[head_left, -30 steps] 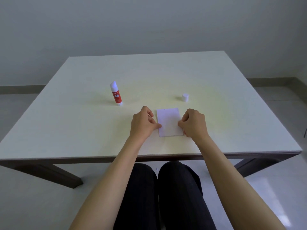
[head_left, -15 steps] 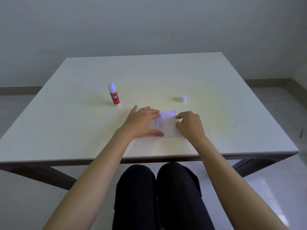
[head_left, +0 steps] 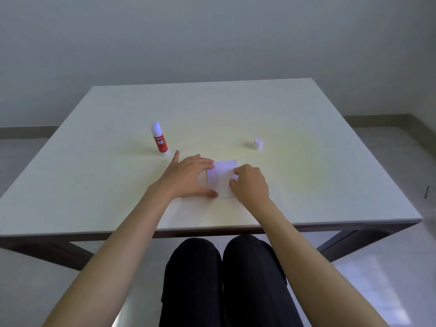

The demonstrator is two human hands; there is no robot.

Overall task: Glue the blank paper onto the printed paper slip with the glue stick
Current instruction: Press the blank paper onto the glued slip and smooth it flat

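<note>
A white paper (head_left: 220, 177) lies flat on the table (head_left: 306, 185) in front of me; no printed slip can be told apart from it. My left hand (head_left: 188, 177) lies flat with fingers spread, its fingertips pressing the paper's left edge. My right hand (head_left: 250, 184) is curled, its fingertips pressing down on the paper's right side and hiding that edge. A red and white glue stick (head_left: 159, 140) stands upright and uncapped, beyond my left hand. Its white cap (head_left: 257, 143) sits apart at the right.
The table's near edge (head_left: 212, 228) runs just above my knees. Dark table legs angle out below at both sides. A grey wall stands behind the far edge.
My left hand has opened from a curled pinch to a flat spread on the paper's left edge. My right hand has shifted further onto the paper. The paper stays in place.
</note>
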